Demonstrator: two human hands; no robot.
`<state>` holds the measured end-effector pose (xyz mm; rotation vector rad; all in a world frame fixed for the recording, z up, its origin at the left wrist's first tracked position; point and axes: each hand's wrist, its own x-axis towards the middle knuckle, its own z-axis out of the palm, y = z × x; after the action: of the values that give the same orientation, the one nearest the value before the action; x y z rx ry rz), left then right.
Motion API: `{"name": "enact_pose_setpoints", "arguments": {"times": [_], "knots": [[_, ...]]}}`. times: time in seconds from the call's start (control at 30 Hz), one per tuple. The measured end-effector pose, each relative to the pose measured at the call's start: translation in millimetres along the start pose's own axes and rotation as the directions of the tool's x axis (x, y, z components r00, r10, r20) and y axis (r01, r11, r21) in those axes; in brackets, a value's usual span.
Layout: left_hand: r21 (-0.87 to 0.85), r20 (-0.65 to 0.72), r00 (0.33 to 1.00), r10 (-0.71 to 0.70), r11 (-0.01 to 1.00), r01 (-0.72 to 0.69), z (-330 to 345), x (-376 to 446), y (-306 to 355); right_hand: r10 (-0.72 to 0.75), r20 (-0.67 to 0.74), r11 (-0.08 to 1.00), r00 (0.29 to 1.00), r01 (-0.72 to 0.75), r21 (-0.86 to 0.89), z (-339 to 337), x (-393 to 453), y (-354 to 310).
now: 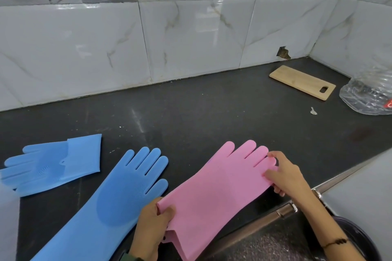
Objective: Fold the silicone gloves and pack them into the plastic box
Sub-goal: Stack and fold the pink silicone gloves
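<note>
Both hands [153, 224] gripping pink glove [214, 188]

Long blue glove's [110, 203] cuff and clear plastic container [369, 91] edge-cropped.

bare counter [201, 112] lies open behind the gloves; cutting board [302, 81] and plastic bottle [369, 95] crowd the far right.

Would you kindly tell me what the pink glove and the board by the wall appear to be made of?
Pink glove: likely silicone, matte; it drapes limply between both hands.
Board: pale wood, possibly bamboo, unvarnished-looking, with a cut handle slot.
</note>
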<state>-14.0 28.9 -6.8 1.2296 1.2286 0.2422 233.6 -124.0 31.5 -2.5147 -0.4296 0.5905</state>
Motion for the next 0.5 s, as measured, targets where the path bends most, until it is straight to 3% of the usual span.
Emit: {"name": "enact_pose_setpoints", "arguments": {"times": [0.33,0.4,0.5], "knots": [[0.140,-0.182,0.979,0.092,0.988,-0.067,6,-12,6,-0.024,0.013,0.999,1.000,0.024,0.039,6,-4,16],[0.253,-0.200,0.965,0.167,0.961,-0.114,5,-13,6,-0.057,0.003,0.998,0.998,0.057,-0.037,8,-6,17],[0.525,-0.169,0.933,0.317,0.830,-0.187,0,-13,4,-0.084,-0.008,0.989,0.996,0.082,-0.123,10,-6,15]]}}
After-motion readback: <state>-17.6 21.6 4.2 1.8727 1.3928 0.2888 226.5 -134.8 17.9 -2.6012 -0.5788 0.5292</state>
